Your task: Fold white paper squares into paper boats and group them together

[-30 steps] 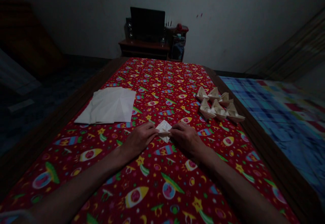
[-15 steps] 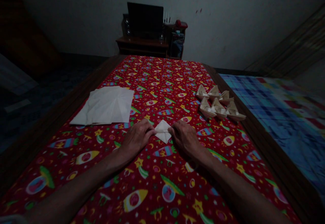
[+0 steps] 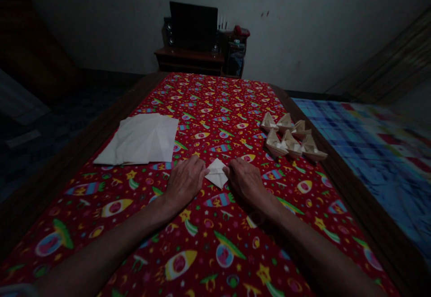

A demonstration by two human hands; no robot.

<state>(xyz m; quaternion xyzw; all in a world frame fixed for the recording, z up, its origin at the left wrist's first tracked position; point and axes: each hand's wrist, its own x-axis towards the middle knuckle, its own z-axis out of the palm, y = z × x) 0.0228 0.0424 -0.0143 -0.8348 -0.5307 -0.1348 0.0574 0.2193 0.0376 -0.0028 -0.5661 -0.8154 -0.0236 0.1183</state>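
Observation:
A small piece of white paper (image 3: 216, 174), folded into a diamond with a crease band across its middle, lies on the red patterned cloth (image 3: 215, 225). My left hand (image 3: 187, 178) pinches its left corner, fingers curled and thumb against the edge. At the opposite corner, my right hand (image 3: 245, 176) grips the paper in the same way. The fingertips are partly hidden behind the knuckles. Left of my hands lies a stack of white paper sheets (image 3: 141, 140). Several folded paper boats (image 3: 290, 142) stand in two rows to the right.
The cloth covers a long table with a dark wooden edge (image 3: 340, 185). Beyond its far end, a monitor (image 3: 193, 25) with speakers stands on a wooden desk (image 3: 188, 58), near a red telephone (image 3: 241, 31). On the right is a surface with a blue checked cover (image 3: 350, 153).
My left hand has turned slightly, its knuckles now more raised beside the paper. A fold band shows more clearly across the diamond. My right hand stays almost in place.

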